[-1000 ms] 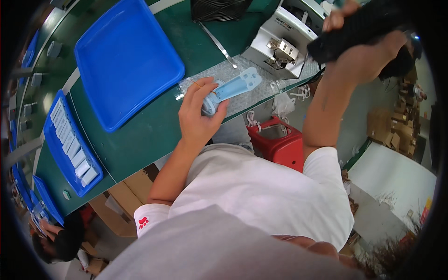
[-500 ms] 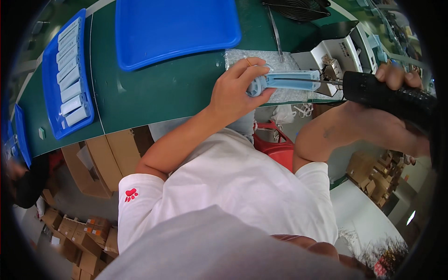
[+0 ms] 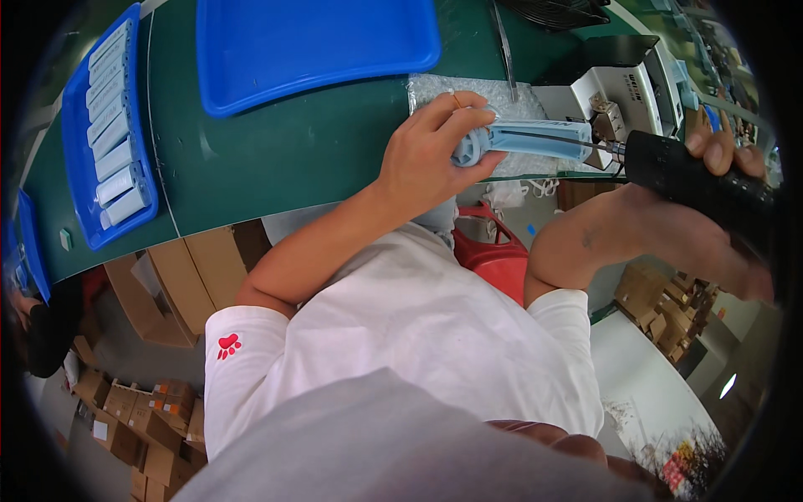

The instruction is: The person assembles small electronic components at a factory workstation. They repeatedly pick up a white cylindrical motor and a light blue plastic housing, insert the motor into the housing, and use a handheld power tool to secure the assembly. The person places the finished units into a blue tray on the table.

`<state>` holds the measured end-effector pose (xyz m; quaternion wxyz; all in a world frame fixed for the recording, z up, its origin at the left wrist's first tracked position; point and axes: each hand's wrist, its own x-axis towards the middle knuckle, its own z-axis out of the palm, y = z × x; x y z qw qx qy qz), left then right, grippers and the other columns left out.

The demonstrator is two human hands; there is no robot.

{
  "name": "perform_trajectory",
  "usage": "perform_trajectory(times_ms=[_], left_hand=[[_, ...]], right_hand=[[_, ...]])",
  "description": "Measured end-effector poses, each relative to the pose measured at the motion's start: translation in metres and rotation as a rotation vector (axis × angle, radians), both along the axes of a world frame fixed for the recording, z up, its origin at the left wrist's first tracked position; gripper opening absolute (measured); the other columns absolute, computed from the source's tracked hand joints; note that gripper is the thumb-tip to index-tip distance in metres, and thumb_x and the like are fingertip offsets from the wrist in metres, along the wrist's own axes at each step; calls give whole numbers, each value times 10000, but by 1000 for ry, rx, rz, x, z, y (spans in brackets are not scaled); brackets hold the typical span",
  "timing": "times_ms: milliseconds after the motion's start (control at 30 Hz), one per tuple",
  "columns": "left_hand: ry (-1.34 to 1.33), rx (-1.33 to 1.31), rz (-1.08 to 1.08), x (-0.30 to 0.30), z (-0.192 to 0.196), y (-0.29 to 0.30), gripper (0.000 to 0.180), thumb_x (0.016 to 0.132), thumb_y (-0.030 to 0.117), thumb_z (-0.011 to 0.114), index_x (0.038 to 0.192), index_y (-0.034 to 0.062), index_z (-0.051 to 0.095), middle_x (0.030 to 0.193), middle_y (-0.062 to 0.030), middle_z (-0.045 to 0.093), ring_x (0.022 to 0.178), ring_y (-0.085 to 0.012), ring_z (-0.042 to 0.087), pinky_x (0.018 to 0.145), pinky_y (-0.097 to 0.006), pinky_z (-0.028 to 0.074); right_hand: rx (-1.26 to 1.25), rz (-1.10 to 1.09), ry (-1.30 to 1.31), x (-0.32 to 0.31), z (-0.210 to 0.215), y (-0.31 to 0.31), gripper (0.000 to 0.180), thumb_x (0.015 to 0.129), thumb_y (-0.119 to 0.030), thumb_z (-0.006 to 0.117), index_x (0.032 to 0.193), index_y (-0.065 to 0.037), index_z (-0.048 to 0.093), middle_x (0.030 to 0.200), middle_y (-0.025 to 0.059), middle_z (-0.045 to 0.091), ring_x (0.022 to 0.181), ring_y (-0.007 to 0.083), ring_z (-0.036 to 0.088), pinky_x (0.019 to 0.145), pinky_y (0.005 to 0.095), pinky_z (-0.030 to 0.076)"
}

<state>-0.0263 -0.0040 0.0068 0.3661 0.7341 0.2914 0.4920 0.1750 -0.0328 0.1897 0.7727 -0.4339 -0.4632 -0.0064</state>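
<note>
Left hand: the left hand (image 3: pixel 427 159) was closed around the round end of a pale blue plastic handle (image 3: pixel 523 138), thumb underneath, fingers curled over the top — a firm hold that kept it lying level.
Right hand: the right hand (image 3: pixel 723 180) was wrapped full-fisted around a black power screwdriver (image 3: pixel 694 171), whose thin bit (image 3: pixel 600 145) pointed at the far end of the handle.
Where the piece was: at the near edge of the desk (image 3: pixel 276 159), over a sheet of bubble wrap (image 3: pixel 435 88) and just beside a white bench machine (image 3: pixel 623 88).
Doing it well: the bit looked best kept in one straight line with the handle's length — a tilt would likely let it slip off the screw.
Bracing: the left hold probably needed to resist the twist, so resting the wrist against the desk edge seemed wise.
Clearance: the fingertips (image 3: pixel 468 113) sat well back from the bit, which seemed the safe place for them.
Nearby: a large blue tray (image 3: pixel 318 50) lay towards the far edge, and a smaller blue tray (image 3: pixel 79 167) at the left end held a row of similar pale pieces (image 3: pixel 113 138).
</note>
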Motion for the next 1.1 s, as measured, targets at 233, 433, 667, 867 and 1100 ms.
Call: perform_trajectory(times_ms=[233,433,667,867,1100], left_hand=[[22,-23,1,-4,-5,-3,441,695,138,892,1073,109,665,1154,-44,694,865,-228,694,679,-316,581],[74,11,-5,-3,-7,-8,426,700,125,871,1077,103,673,1151,-47,693,892,-252,690,707,-337,576],[55,55,-53,2,-3,-4,421,772,74,795,1168,53,654,1170,-141,678,1014,-320,671,845,-372,549],[-37,-368,-169,-14,7,-10,419,867,31,742,1265,8,614,1193,-98,640,1101,-183,620,924,-314,511],[818,-425,-1120,-73,99,49,419,890,209,793,1274,70,701,1203,-102,724,1072,-205,677,943,-321,512]], right_hand=[[113,800,202,-2,-20,-4,664,798,-716,718,979,-83,630,892,22,643,634,123,632,537,268,497],[276,1331,253,3,-36,17,423,891,-456,760,1116,-105,685,886,4,671,665,124,669,555,259,546],[172,593,206,13,23,3,732,1016,-668,420,957,42,587,749,126,632,562,194,613,519,299,535],[250,266,367,36,52,5,491,1038,-510,534,1116,-25,545,883,79,660,636,156,632,573,291,543],[146,-137,83,51,-58,2,594,926,-21,678,1458,21,419,1328,176,545,1244,227,558,1024,359,491]])
